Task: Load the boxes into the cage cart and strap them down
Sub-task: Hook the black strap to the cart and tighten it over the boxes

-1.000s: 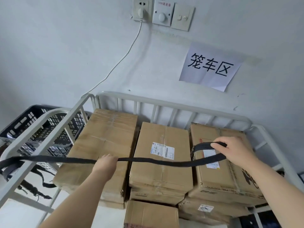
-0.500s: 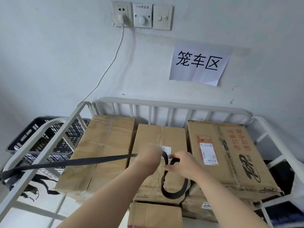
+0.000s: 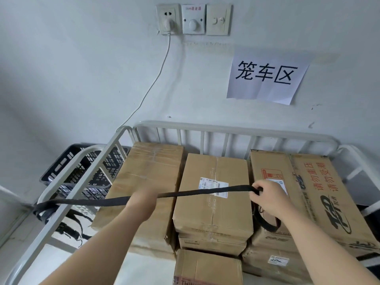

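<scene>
Gripping the black strap [image 3: 195, 193] in a closed fist, the left hand [image 3: 144, 197] is hanging over the gap between the left box [image 3: 150, 169] and the middle box [image 3: 213, 210], its fingers hidden behind the back of the hand, while the right hand [image 3: 267, 197] is pinching the strap's far end between curled fingers and thumb over the near left corner of the right box [image 3: 320, 194]. Half a second ago the two hands were meeting over the middle box with the strap drooping in a loop; now they are standing well apart and the strap is running tight between them, crossing the white label on the middle box. The slack loop is now hanging below the right hand against the front of the right box. To the left, the strap is running out to the side rail of the cage cart [image 3: 226, 131], where it is wrapping round the bar, with loose black ends dangling beneath. The three boxes are sitting side by side inside the cart on a lower layer, and a smaller box [image 3: 207, 268] is lying in front of them. The left forearm is covering part of the left box, and the right hand is hiding most of the right box's label. Beyond the left rail a black crate [image 3: 65, 173] is standing by the wall; above, a paper sign [image 3: 265, 77], a socket [image 3: 168, 19] and its white cable [image 3: 156, 79] are showing
</scene>
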A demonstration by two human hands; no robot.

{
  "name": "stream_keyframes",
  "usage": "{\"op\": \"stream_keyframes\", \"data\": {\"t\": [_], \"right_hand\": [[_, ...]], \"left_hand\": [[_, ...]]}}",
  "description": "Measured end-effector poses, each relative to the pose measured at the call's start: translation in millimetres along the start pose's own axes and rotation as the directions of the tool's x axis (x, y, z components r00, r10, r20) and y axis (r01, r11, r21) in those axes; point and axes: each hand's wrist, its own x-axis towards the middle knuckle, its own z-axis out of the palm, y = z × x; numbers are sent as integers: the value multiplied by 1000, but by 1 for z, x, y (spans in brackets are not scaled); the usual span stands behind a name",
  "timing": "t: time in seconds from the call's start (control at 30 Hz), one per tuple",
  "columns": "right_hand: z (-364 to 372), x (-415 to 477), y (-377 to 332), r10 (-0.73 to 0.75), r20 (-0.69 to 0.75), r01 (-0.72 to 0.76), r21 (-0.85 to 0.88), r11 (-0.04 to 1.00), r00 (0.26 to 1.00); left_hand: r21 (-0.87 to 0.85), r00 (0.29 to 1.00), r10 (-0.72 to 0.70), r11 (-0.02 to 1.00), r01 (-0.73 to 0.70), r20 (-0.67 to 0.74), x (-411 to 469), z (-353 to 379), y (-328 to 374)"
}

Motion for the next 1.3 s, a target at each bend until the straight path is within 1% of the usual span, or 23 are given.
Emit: {"op": "stream_keyframes", "data": {"t": [0.03, 0.1, 0.17, 0.27, 0.37, 0.47, 0.53, 0.6, 0.73, 0.8, 0.83, 0.97, 1.07, 1.2, 1.3], "right_hand": [[-5, 0, 5, 20, -24, -20, 4, 1000, 1000], [-10, 0, 10, 29, -51, -30, -17, 999, 998], [-8, 2, 6, 11, -64, -13, -31, 999, 998], [0, 6, -10, -13, -61, 13, -3, 1000, 998], [6, 6, -23, -49, -32, 49, 12, 999, 998], [6, 4, -31, -89, -13, 89, 0, 996, 996], [3, 1, -34, -108, -5, 108, -10, 994, 994], [-1, -3, -34, -109, -16, 109, 21, 994, 994], [-7, -7, -27, -69, 3, 68, 65, 996, 998], [-6, -6, -28, -62, 3, 61, 133, 989, 998], [-6, -4, -30, -66, -9, 66, 165, 984, 998], [-2, 11, -50, -128, -63, 138, 200, 970, 990], [7, 26, -74, -143, -35, 147, 290, 946, 989], [32, 51, -109, -167, 34, 146, 343, 928, 985], [59, 67, -132, -158, 102, 102, 416, 904, 982]], "left_hand": [[25, 998, -55, 998, 55, 3, -4, 4, -20], [14, 987, -160, 987, 160, 7, -12, 6, -46], [-36, 986, -168, 985, 168, -8, -15, 1, -42], [-166, 995, -90, 983, 80, -53, -12, -15, 5], [-283, 993, 35, 957, -66, -111, -9, -34, 67], [-329, 962, 205, 909, -255, -181, -10, -53, 120], [-324, 945, 266, 892, -316, -189, -10, -61, 134], [-283, 957, 238, 918, -278, -167, -7, -61, 126], [-198, 991, 114, 972, -127, -72, -7, -41, 79], [-171, 996, 82, 981, -87, -34, -10, -32, 62], [-169, 997, 70, 983, -72, -18, -12, -28, 55], [-158, 999, 11, 987, -4, 42, -20, -21, 25], [-202, 997, -69, 977, 74, 32, -23, -19, 1], [-313, 989, -145, 941, 131, -20, -19, -16, -31], [-271, 985, -168, 951, 149, -49, -15, -13, -57]]}}
